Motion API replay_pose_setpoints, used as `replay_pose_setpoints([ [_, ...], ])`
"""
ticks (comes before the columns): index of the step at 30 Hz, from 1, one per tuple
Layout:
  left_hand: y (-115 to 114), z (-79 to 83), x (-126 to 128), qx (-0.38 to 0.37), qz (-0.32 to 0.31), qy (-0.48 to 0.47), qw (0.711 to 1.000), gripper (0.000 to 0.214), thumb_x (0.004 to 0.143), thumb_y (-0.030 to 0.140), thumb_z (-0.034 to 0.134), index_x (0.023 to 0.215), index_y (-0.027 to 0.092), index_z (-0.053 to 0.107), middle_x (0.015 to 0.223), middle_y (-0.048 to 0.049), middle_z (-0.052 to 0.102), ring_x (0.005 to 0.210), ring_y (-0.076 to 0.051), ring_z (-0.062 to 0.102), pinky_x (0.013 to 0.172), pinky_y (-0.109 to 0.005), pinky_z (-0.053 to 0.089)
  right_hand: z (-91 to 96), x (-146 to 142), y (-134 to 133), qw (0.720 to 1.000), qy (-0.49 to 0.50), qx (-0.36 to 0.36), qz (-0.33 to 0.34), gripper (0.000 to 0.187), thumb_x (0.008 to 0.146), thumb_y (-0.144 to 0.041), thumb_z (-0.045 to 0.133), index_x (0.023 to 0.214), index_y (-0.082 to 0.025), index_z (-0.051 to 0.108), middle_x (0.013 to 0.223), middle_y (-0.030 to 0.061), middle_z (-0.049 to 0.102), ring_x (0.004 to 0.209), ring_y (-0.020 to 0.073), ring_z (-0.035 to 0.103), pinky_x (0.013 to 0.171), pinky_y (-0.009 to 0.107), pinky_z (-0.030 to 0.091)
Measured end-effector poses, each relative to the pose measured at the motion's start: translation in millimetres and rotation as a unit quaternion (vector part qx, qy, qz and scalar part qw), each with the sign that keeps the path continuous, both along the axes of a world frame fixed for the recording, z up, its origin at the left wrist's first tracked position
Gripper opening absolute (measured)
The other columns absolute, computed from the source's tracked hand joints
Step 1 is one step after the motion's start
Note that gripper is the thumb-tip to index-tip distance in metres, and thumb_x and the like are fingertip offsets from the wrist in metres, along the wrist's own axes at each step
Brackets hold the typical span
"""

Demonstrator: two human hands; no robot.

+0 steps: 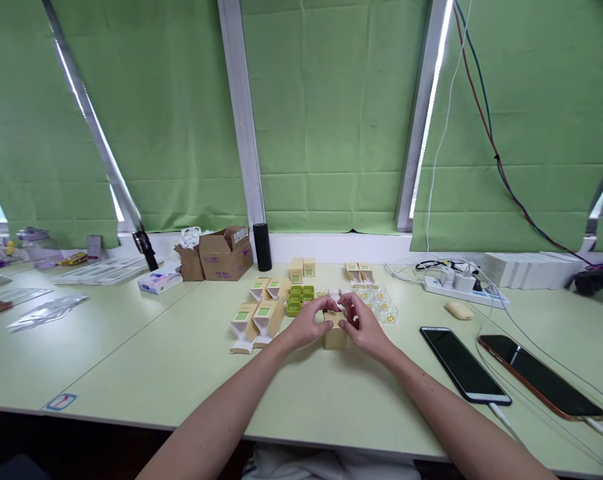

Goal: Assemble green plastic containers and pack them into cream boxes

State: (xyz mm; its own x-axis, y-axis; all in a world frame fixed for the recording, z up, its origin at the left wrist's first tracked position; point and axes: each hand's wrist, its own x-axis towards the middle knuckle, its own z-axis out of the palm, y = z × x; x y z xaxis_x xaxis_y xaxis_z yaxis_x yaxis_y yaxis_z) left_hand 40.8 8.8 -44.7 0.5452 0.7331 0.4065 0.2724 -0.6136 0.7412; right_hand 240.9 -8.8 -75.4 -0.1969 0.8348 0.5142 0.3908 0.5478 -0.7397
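A small tan cardboard box [336,337] stands on the pale green table [131,360] in front of me. My left hand [312,322] curls round its top left and my right hand [364,325] closes on its top right, fingers pinching at the flaps. Just behind lie small green trays [298,298] and several clear round cups [381,303] with yellow pieces in them. To the left lie open tan boxes with white inserts and green windows [255,319].
Two phones [464,364] [538,375] lie on cables at the right, near a white power strip [461,285]. A black cylinder [262,247] and open brown cartons [225,253] stand at the back. Plastic packets and trays lie far left.
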Motion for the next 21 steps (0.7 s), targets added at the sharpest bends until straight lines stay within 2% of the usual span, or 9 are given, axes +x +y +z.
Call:
replay_pose_setpoints([
  [3,-1,0.1,0,-0.002,-0.001,0.004,1.000,0.033,0.076,0.017,0.062,0.109,0.021,0.066,0.116,-0.0069,0.070,0.115,-0.027,0.062,0.106,-0.041,0.044,0.5,2,1,1.000,0.002,-0.010,0.008,0.035,0.081,-0.020,0.060,0.113,-0.027,0.049,0.082,-0.0047,0.045,0.070,0.0156,0.047,0.061,0.026,0.039],
  [6,-2,2.8,0,-0.017,-0.009,-0.009,1.000,0.036,0.077,0.018,0.063,0.112,0.021,0.066,0.120,-0.0079,0.070,0.119,-0.029,0.062,0.108,-0.042,0.044,5.2,8,-1,0.998,0.005,-0.020,0.054,0.038,0.082,-0.022,0.062,0.118,-0.027,0.048,0.087,-0.0036,0.046,0.071,0.0150,0.047,0.062,0.026,0.040],
  [10,-4,8.3,0,-0.036,-0.028,-0.031,0.998,0.036,0.076,0.017,0.064,0.111,0.020,0.069,0.121,-0.0085,0.071,0.119,-0.029,0.063,0.109,-0.043,0.045,12.5,16,-3,0.994,0.000,-0.045,0.100,0.057,0.078,-0.019,0.066,0.129,-0.029,0.043,0.099,-0.0011,0.048,0.073,0.0138,0.047,0.061,0.026,0.043],
  [15,-3,8.3,0,-0.047,-0.021,-0.039,0.998,0.033,0.079,0.018,0.061,0.110,0.019,0.071,0.120,-0.0097,0.073,0.118,-0.027,0.065,0.107,-0.042,0.046,11.6,21,3,0.995,-0.006,-0.049,0.087,0.064,0.073,-0.016,0.066,0.131,-0.030,0.043,0.103,-0.0005,0.046,0.073,0.0128,0.049,0.063,0.026,0.044],
  [21,6,3.1,-3,-0.028,0.070,-0.047,0.996,0.024,0.084,0.020,0.058,0.105,0.017,0.069,0.109,-0.0106,0.073,0.106,-0.026,0.068,0.095,-0.039,0.051,9.6,23,9,1.000,-0.022,-0.016,0.002,0.052,0.077,-0.016,0.060,0.126,-0.028,0.046,0.103,-0.0003,0.047,0.071,0.0130,0.049,0.064,0.028,0.044],
])
